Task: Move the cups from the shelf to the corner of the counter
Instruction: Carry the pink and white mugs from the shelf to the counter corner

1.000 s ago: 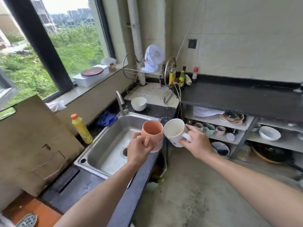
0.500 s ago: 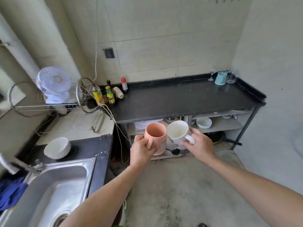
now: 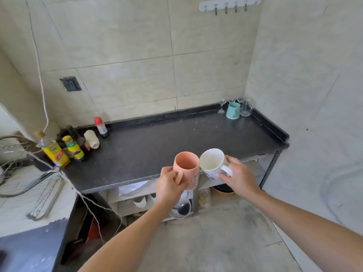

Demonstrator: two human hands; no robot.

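Two held cups (image 3: 200, 165) above counter (image 3: 157, 146); teal mug (image 3: 233, 110) + glasses (image 3: 246, 107) in corner.

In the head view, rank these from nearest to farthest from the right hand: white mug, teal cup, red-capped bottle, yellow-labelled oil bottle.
From the right hand:
1. White mug, held in that hand.
2. Teal cup, far right corner of the counter.
3. Red-capped bottle, back edge, towards the left.
4. Yellow-labelled oil bottle, far left end of the counter.
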